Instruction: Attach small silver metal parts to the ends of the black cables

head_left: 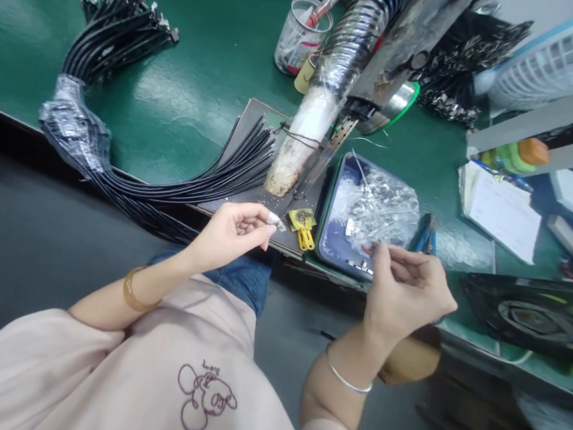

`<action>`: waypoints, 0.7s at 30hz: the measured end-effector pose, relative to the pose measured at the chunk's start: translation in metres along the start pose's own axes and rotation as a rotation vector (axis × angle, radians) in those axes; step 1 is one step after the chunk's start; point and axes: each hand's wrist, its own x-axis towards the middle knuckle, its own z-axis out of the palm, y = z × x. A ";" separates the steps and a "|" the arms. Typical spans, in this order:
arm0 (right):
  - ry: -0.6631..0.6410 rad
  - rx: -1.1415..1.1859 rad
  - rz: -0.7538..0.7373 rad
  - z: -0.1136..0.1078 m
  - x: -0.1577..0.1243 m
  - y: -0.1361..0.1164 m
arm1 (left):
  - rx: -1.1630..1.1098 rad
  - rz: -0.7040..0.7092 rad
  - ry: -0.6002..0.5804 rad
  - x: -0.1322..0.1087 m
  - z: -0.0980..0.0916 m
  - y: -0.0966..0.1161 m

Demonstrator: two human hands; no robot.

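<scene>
Cables, thin and black (168,192), run in a thick bundle along the near edge of the green worktop (192,86), partly dipping past it, with their loose ends fanned across a flat grey board (238,136) set at that edge. A crinkled clear film wrap (76,123) binds the bundle near the worktop's left end, and metal-tipped ends lie beyond it.

The left hand (239,232) is just in front of the board's near edge, fingers curled and thumb near the index finger, which wears a white covering at its tip. Its grasp is narrow; I cannot tell whether anything small is in it.

The right hand (405,289) is over the near right corner of a dark blue tray with a green rim (328,245), thumb and index finger close together; whether they grip a piece is too small to tell. In the tray lie a clear plastic bag (392,207) and small silvery metal pieces (361,267).

A yellow two-pronged plastic piece (305,237) rests at the board's near right corner, beneath a white-wrapped hose end (297,142). Blue-handled pliers (425,237) lie just beside the tray's right edge.
</scene>
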 end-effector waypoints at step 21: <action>-0.158 0.165 -0.610 0.042 -0.058 -0.050 | 0.310 0.158 0.047 -0.003 0.003 -0.014</action>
